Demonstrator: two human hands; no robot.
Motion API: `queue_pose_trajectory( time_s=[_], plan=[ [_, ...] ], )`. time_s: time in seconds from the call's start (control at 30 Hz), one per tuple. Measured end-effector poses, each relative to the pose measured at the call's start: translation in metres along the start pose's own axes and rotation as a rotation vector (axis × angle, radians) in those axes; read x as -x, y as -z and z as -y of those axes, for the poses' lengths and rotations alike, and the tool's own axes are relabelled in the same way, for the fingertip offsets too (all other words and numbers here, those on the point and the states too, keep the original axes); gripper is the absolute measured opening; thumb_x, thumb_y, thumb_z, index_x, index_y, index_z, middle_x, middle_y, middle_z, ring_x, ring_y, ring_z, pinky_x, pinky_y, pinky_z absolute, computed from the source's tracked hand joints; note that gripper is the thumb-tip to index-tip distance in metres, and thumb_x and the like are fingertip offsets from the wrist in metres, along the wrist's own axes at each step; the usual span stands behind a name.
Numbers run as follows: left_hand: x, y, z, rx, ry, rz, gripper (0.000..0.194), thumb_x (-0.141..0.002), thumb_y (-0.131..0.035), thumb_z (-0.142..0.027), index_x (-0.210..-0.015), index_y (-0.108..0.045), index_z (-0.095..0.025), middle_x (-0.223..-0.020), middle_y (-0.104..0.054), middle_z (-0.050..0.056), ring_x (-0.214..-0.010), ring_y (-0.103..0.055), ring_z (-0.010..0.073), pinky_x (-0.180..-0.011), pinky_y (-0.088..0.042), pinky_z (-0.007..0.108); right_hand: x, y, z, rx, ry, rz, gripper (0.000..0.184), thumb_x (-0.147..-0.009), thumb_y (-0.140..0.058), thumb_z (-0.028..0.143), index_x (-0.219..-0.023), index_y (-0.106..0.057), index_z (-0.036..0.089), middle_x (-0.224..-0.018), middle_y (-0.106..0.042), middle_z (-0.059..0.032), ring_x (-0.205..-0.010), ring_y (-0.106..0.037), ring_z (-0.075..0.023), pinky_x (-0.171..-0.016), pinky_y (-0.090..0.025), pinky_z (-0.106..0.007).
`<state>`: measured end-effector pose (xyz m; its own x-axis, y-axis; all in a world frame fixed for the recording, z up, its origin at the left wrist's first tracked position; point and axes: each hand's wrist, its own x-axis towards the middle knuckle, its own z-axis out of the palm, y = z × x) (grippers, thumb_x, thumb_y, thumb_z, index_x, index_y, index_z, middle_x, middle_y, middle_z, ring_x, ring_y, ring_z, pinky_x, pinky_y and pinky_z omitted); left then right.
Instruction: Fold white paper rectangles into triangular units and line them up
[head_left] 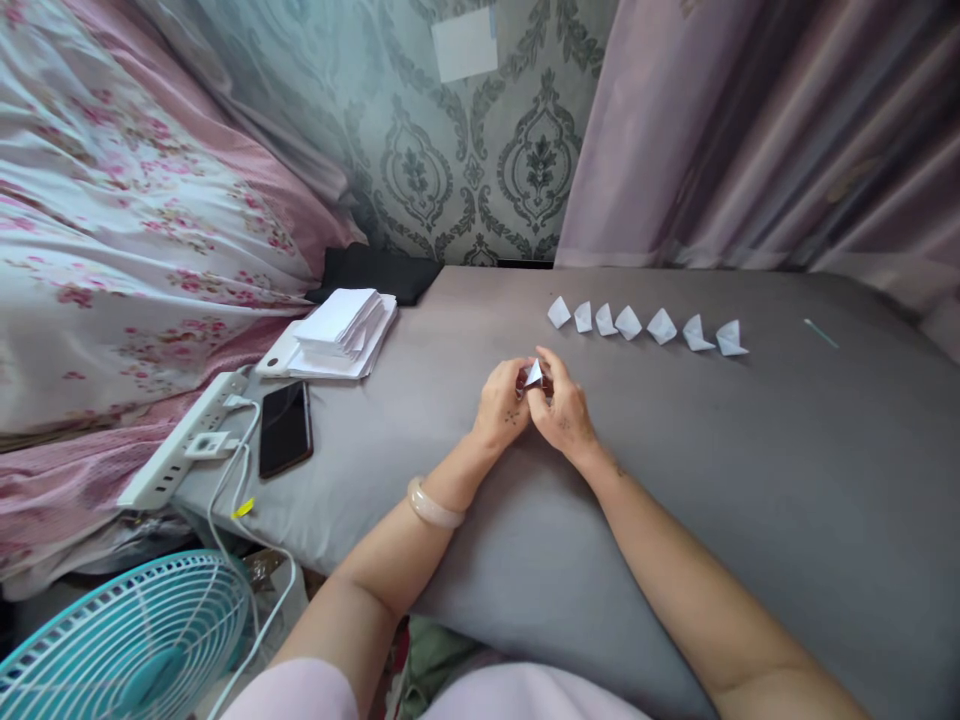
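Note:
Between my two hands, over the middle of the grey-covered table, is a small piece of folded white paper [533, 374]. My left hand [501, 402] curls around its left side and my right hand [561, 405] around its right; both are closed on it. A white tip stands up between the fingers, while the lower part is hidden by them. Beyond my hands, to the right, several folded white paper pieces [662, 327] stand apart from each other in a row. A bangle circles my left forearm.
At left, a stack of white paper [337, 328] lies beside a black cloth [382, 273]. Nearer are a phone [286, 430], a white power strip [180, 440] with cables, and a teal fan [135, 650] below the edge. A thin stick [821, 333] lies far right.

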<state>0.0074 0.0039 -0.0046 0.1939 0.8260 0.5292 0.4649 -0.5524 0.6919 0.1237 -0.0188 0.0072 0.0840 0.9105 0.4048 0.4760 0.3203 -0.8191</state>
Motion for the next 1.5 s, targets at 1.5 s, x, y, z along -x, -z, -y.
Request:
queue_pose_trajectory(
  time_s=[1.5],
  plan=[
    [-0.02, 0.019, -0.003, 1.062, 0.784, 0.037, 0.027, -0.063, -0.078, -0.032, -0.08, -0.069, -0.012, -0.073, -0.066, 0.003, -0.068, -0.059, 0.0109, -0.069, -0.046, 0.024, -0.002, 0.008, -0.01, 0.207, 0.223, 0.046, 0.056, -0.08, -0.039, 0.005, -0.128, -0.058, 0.026, -0.124, -0.061, -0.0076, -0.115, -0.058, -0.022, -0.097, -0.049, -0.037]
  ],
)
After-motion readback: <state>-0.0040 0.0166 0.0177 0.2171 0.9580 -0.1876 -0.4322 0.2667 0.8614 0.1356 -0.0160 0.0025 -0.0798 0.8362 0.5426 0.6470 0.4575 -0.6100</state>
